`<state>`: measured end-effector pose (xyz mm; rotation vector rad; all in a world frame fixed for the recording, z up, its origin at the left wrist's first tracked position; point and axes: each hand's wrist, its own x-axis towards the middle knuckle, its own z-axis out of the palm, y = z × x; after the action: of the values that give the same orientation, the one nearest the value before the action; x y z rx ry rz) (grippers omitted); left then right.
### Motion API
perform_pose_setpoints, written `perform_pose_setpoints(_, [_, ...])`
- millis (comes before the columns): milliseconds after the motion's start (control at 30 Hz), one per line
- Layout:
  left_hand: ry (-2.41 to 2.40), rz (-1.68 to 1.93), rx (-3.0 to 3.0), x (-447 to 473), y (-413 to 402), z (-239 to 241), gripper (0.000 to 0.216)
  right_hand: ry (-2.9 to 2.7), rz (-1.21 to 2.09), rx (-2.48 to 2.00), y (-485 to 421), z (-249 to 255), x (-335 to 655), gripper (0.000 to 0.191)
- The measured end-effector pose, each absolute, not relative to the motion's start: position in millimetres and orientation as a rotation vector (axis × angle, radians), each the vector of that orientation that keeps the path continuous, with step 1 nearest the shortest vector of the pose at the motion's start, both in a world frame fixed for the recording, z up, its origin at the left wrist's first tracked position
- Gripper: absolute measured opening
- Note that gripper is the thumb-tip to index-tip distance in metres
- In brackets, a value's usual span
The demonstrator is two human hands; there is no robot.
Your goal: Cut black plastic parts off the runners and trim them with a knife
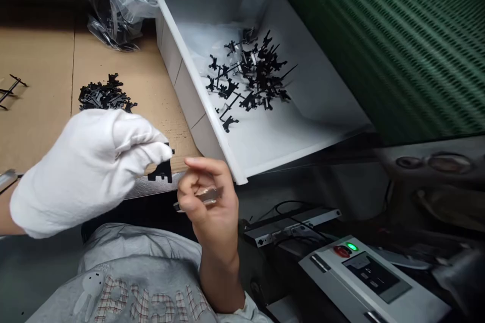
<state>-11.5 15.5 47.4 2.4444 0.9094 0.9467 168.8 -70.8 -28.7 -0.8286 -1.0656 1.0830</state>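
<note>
My left hand (87, 169), in a white glove, pinches a small black plastic part (161, 170) between thumb and fingertips near the table's front edge. My bare right hand (206, 202) is just to the right of it, fingers curled around a small metal tool (202, 197) whose blade end points left toward the part. A white tray (197, 106) to the upper right holds several black plastic parts on runners (250, 73).
A pile of loose black parts (102, 97) lies on the cardboard-covered table (38, 60). A clear plastic bag (125, 0) with more parts sits at the back. A control box (364, 272) with a red button and green light stands lower right.
</note>
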Motion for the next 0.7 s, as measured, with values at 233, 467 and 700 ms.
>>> perform_pose_setpoints(233, [0.816,0.997,2.494,-7.8,15.9,48.5,0.036,-1.229,0.76,-0.965,-66.8,-18.1,154.3,0.032])
perform_pose_setpoints(467, [0.784,0.945,2.527,-10.3,13.4,49.7,0.042,-1.15,0.615,-0.931,-65.0,-18.1,146.0,0.032])
perform_pose_setpoints(700, [0.748,0.963,2.479,-13.0,11.8,52.1,0.043,-1.207,0.654,-0.988,-70.2,-16.4,150.4,0.044])
